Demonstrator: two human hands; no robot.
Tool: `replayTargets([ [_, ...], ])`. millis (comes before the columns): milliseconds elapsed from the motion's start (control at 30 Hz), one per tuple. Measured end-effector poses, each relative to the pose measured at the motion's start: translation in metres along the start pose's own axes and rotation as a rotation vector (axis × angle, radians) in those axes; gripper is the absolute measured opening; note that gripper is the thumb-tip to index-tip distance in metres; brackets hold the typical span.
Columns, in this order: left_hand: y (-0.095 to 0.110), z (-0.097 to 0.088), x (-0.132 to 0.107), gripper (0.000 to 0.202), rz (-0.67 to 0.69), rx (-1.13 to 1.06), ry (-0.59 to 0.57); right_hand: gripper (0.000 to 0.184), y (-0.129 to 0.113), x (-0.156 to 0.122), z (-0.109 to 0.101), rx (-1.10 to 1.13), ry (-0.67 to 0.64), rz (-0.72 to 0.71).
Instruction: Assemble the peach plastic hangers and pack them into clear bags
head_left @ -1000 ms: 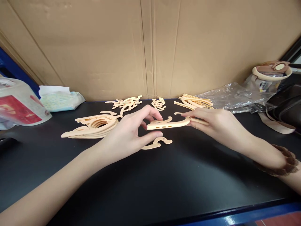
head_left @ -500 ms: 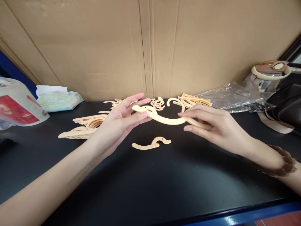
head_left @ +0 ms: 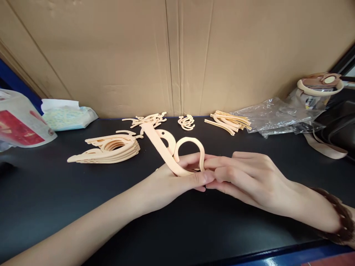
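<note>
My left hand (head_left: 177, 183) and my right hand (head_left: 244, 177) meet fingertip to fingertip low over the black table (head_left: 83, 207). Both pinch a pale orange curved plastic hook piece (head_left: 166, 149). Its long arm rises up and left from my left thumb, and its round hook loops above my fingers. My left thumb presses on its lower bend. The small flat piece that lay under my hands is hidden. A brown bracelet (head_left: 342, 220) sits on my right wrist.
A stack of large curved pieces (head_left: 111, 149) lies left of centre. Small piles of parts (head_left: 148, 120), (head_left: 187, 122), (head_left: 229, 122) line the back by the cardboard wall. Clear plastic bag (head_left: 280, 114) and a bottle (head_left: 318, 88) are right; a tissue pack (head_left: 66, 114) and pouch (head_left: 19, 123) left.
Both hands came down and toward me with the hook piece. It turned from lying across between my hands to standing with its arm pointing up-left. My left hand went from spread to pinching.
</note>
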State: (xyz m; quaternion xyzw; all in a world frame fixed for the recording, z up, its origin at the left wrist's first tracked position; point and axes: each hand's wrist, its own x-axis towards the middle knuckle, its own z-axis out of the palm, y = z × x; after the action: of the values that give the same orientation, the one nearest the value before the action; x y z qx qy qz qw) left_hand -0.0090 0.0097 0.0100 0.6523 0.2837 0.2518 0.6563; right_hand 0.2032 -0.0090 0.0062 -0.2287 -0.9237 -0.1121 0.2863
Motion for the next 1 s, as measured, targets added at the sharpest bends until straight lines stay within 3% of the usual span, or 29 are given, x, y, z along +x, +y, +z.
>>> replayTargets([
  [100,0.003,-0.004,0.0,0.024,0.021,-0.084,0.075,0.01,0.0,0.001,0.001,0.055,0.046,0.073],
  [200,0.011,-0.011,-0.001,0.021,0.053,-0.097,0.168,0.017,0.006,0.001,0.0,0.142,0.13,0.241],
  [333,0.02,-0.018,-0.003,0.027,0.187,-0.084,0.38,0.021,0.022,-0.003,-0.001,0.029,0.249,0.471],
  [467,0.024,-0.024,-0.002,0.025,0.349,-0.083,0.607,0.03,0.033,-0.005,0.006,-0.083,0.126,0.509],
  [600,0.023,-0.028,0.001,0.023,0.341,-0.073,0.636,0.037,0.027,-0.005,0.017,-0.01,-0.118,0.383],
  [700,0.02,-0.026,0.001,0.025,0.299,-0.084,0.639,0.035,0.022,-0.004,0.023,0.046,-0.222,0.304],
  [867,0.018,-0.022,0.0,0.033,0.258,-0.057,0.598,0.019,0.02,0.0,0.027,0.129,-0.252,0.24],
  [1000,0.018,-0.021,-0.001,0.034,0.285,-0.032,0.565,0.016,0.023,0.002,0.022,0.176,-0.194,0.313],
])
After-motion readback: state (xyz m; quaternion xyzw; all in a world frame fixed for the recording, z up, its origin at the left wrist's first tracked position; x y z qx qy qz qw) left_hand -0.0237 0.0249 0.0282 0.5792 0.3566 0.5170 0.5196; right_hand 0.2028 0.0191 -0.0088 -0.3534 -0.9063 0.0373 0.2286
